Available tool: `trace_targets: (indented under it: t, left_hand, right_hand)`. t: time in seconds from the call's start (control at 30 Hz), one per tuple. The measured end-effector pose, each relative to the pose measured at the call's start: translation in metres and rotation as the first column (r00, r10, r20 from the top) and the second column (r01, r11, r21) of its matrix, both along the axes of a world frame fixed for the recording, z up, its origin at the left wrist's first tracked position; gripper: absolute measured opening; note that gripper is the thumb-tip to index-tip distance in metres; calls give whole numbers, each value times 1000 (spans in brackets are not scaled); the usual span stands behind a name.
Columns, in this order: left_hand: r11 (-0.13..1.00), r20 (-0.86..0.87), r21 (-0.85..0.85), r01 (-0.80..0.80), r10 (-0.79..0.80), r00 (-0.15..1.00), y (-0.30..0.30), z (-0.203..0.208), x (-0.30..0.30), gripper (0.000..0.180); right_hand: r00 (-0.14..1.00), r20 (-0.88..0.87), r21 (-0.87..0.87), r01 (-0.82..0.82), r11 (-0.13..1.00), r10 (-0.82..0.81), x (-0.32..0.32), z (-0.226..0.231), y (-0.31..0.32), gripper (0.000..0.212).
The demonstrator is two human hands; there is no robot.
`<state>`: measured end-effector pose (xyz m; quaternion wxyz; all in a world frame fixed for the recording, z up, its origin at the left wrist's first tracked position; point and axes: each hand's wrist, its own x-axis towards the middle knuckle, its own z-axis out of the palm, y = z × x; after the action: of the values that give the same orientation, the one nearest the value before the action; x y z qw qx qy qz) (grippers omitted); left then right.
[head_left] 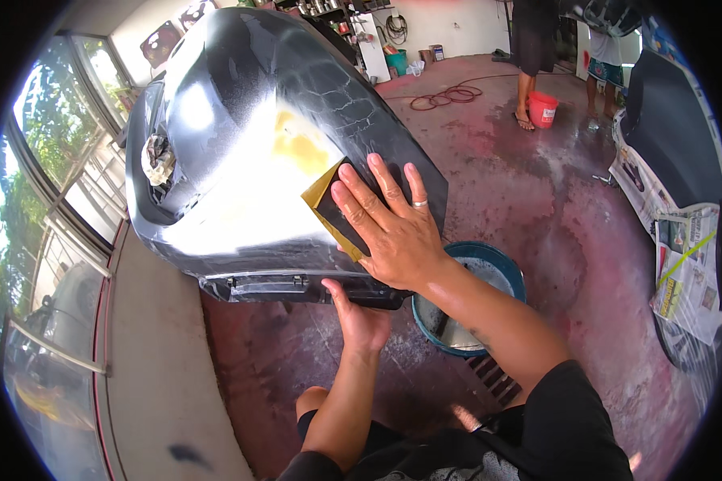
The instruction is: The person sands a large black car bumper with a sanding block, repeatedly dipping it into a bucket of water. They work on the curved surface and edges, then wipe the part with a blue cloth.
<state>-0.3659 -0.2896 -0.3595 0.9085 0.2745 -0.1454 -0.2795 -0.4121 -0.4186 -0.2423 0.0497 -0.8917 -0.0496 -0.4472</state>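
The bumper point(241, 200), a dark, curved shell with a whitish, glaring patch and a yellow-tan spot on its face, stands before us in the left and middle of the view. We see the right hand point(401, 244) laid almost flat on it, fingers stretched out and slightly spread, a ring on one of them. Under that palm and those fingers is a sheet of sandpaper point(319, 192), dark with ochre folded edges, pressed against the shell just beside the yellow-tan spot. The left hand point(365, 325) is at the bumper's lower edge, its thumb raised against the outside; its other fingers are hidden, so we cannot tell how far they are curled. A crumpled wad point(159, 160) sits in the opening on the bumper's left side. Below the right forearm we find a teal basin point(522, 284) of cloudy water on the reddish floor point(586, 232). Farther off are a red bucket point(543, 111) near a standing person's foot and a coiled red hose point(445, 98); at the right, newspaper point(686, 276) borders a dark panel point(666, 120).
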Motion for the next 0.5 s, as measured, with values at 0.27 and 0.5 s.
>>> trace_targets:
  t: [0.27, 0.5]
  left_hand:
    - [1000, -35, 7, 26, -25, 999, -5, 11, -7, 90]
    - [1000, -34, -19, 17, -18, 999, -9, 5, -4, 90]
  right_hand:
    - [995, 16, -62, 101, 993, -101, -28, -71, -26, 91]
    - [989, 50, -113, 142, 983, -137, -26, -93, -30, 79]
